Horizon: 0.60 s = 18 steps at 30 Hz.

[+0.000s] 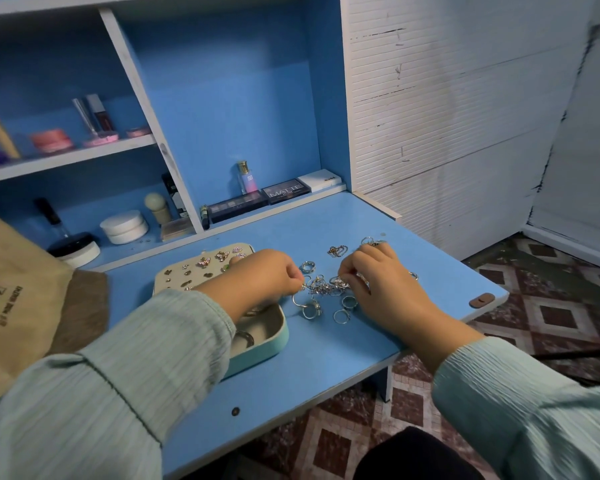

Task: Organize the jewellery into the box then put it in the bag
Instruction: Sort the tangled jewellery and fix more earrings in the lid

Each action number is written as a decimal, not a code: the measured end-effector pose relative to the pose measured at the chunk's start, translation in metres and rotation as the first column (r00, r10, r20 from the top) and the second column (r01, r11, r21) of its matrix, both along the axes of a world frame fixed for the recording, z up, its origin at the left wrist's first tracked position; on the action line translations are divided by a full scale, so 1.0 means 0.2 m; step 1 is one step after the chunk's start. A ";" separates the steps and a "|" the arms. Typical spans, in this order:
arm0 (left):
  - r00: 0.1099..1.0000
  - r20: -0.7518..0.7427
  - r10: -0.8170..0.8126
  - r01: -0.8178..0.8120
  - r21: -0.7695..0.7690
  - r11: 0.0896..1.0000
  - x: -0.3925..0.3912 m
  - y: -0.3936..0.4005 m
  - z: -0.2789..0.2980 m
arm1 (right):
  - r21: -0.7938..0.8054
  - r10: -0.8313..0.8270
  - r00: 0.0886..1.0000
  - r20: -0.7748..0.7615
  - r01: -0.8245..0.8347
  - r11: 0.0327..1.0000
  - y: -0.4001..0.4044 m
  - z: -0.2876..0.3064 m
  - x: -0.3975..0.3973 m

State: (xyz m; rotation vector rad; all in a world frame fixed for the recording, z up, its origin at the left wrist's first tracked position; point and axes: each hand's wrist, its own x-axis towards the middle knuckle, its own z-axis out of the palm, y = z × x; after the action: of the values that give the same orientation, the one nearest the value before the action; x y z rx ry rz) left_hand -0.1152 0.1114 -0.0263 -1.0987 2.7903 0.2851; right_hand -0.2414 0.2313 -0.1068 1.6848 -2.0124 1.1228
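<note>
An open teal jewellery box (279,336) lies on the blue desk, its cream lid panel (174,277) studded with several earrings. A tangled pile of silver jewellery (323,287) and loose rings (342,315) lies to the right of the box. My left hand (264,275) reaches over the box and pinches a silver piece at the pile's left edge. My right hand (378,282) pinches the same tangle from the right. A small chain (336,251) lies further back. A tan paper bag (11,306) stands at the far left.
Cosmetics crowd the back shelves: eyeshadow palettes (284,192), a perfume bottle (246,176), white jars (123,226), a black-lidded jar (73,249). The desk's front edge (291,415) and right edge drop to a patterned tile floor (551,313). A white wall is on the right.
</note>
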 end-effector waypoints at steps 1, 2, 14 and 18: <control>1.000 0.022 -0.003 0.003 -0.010 1.000 0.00 0.00 0.00 | 0.007 0.006 1.000 -0.012 -0.006 1.000 0.00 0.00 0.00; 0.999 0.041 -0.010 0.011 -0.016 1.000 0.00 0.00 0.01 | 0.014 0.011 1.000 -0.021 -0.010 1.000 0.00 0.00 0.00; 0.920 0.359 -0.158 0.208 -0.104 0.973 -0.09 0.02 0.05 | 0.060 0.029 1.000 -0.006 -0.029 0.998 0.00 0.01 0.01; 0.887 0.439 -0.142 0.222 -0.137 0.965 -0.10 0.02 0.06 | 0.078 0.030 1.000 0.009 -0.030 0.997 0.01 0.02 0.01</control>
State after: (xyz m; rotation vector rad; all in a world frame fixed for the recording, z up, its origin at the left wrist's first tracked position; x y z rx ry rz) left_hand -0.1352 0.1155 -0.0149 -0.7981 2.5263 -0.2174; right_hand -0.2395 0.2328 -0.1034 1.7562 -2.0677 1.0757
